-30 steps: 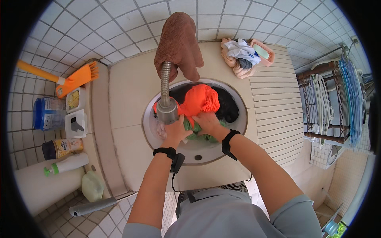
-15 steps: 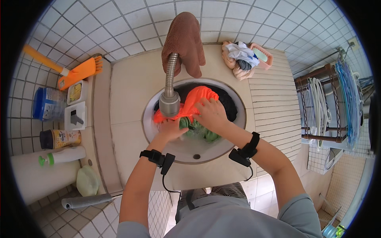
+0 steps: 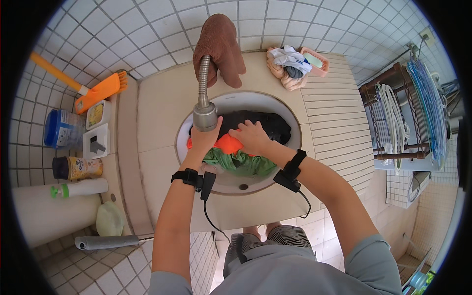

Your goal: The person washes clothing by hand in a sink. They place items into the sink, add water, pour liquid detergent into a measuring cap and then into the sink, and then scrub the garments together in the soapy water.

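"Orange cloth (image 3: 229, 143): one, in the basin (image 3: 241, 101), between dark cloth (image 3: 273, 124) and green cloth (image 3: 242, 162). Hands?"

"Right hand (image 3: 253, 139): fingers loosely spread on the orange. Left hand (image 3: 203, 141): thumb apart, partly hidden by the tap head (image 3: 204, 118); grip on cloth, cannot tell."

"Best handling?"

"Probably both palms pressing evenly, folds turned over between presses, cloth kept below the rim, left knuckles clear of the metal."

Clothes (image 3: 238, 162) in a sink (image 3: 246, 101) are viewed from near above, steeply downward, by a wide fisheye camera worn on the head; the tiled wall (image 3: 300, 22) is bent.
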The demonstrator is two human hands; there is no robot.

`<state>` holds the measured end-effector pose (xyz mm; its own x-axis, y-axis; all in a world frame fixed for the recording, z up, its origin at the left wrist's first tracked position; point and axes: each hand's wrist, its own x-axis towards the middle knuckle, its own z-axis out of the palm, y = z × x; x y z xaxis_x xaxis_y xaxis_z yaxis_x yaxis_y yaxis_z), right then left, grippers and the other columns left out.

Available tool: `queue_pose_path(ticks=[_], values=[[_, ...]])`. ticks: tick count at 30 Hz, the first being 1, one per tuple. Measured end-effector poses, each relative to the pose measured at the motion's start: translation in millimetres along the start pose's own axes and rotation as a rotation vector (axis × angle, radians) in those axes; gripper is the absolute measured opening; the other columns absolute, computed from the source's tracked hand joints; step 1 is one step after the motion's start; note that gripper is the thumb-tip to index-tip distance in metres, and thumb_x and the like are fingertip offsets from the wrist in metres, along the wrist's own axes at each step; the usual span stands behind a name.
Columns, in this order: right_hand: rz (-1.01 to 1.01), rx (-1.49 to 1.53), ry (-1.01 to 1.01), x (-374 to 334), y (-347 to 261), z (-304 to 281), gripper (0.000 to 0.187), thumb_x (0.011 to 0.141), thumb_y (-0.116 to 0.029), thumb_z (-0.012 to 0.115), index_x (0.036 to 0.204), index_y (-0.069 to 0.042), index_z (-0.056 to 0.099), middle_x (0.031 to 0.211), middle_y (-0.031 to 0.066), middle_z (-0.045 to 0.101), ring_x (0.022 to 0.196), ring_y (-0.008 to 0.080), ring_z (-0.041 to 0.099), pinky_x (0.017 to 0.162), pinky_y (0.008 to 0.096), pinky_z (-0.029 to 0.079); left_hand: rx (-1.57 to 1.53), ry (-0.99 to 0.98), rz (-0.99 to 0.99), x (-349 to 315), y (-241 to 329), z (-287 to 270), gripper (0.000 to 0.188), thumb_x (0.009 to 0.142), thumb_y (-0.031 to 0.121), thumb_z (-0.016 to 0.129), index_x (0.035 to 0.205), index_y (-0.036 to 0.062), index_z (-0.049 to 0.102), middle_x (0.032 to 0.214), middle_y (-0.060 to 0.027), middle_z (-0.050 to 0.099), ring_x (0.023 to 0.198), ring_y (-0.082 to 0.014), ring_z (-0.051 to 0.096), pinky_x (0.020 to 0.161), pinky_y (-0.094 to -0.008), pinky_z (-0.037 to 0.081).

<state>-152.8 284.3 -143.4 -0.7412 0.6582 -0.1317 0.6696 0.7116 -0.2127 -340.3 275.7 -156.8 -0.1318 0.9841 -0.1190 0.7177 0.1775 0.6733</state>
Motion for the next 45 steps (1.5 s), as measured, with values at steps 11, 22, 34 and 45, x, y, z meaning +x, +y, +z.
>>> queue_pose_path(ticks=[11, 22, 34, 45], values=[[-0.187, -0.008, 0.118, -84.9, -36.2, -20.9, 0.036, 0.070, -0.015, 0.062, 0.105, -0.023, 0.055, 0.096, 0.0080, 0.048, 0.095, 0.0257, 0.045, 0.071, 0.0409, 0.038, 0.521, -0.324, -0.011, -56.0, 21.0, -17.1, 0.070, 0.070, 0.063, 0.059, 0.118, 0.0143, 0.047, 0.127, -0.0258, 0.036, 0.115, -0.0450, 0.037, 0.091, -0.0540, 0.037], [0.175, 0.097, -0.032, -72.6, -9.4, 26.8, 0.070, 0.065, -0.061, 0.065, 0.124, -0.029, 0.045, 0.142, 0.0196, 0.020, 0.123, 0.0536, 0.023, 0.084, 0.0646, 0.036, 0.630, -0.302, 0.180, -76.7, 10.8, 17.1, 0.073, 0.056, 0.036, 0.075, 0.112, 0.0048, 0.041, 0.107, -0.0202, 0.042, 0.099, -0.0408, 0.041, 0.074, -0.0444, 0.048], [0.155, -0.085, -0.171, -4.0, 8.8, 54.9, 0.070, 0.072, -0.053, 0.063, 0.127, -0.013, 0.046, 0.122, 0.0116, 0.043, 0.112, 0.0343, 0.042, 0.082, 0.0533, 0.042, 0.579, -0.322, 0.191, -29.0, -11.2, 41.1, 0.068, 0.055, 0.030, 0.075, 0.110, 0.0029, 0.046, 0.100, -0.0208, 0.049, 0.097, -0.0409, 0.048, 0.074, -0.0434, 0.051], [0.314, -0.075, -0.086, 8.2, 2.4, 46.1, 0.050, 0.070, -0.037, 0.070, 0.110, -0.011, 0.057, 0.106, 0.0101, 0.050, 0.096, 0.0276, 0.052, 0.081, 0.0401, 0.044, 0.441, -0.289, 0.103, -9.0, -21.8, 53.9, 0.062, 0.058, 0.028, 0.071, 0.110, 0.0037, 0.048, 0.101, -0.0209, 0.051, 0.098, -0.0417, 0.049, 0.081, -0.0436, 0.048]])
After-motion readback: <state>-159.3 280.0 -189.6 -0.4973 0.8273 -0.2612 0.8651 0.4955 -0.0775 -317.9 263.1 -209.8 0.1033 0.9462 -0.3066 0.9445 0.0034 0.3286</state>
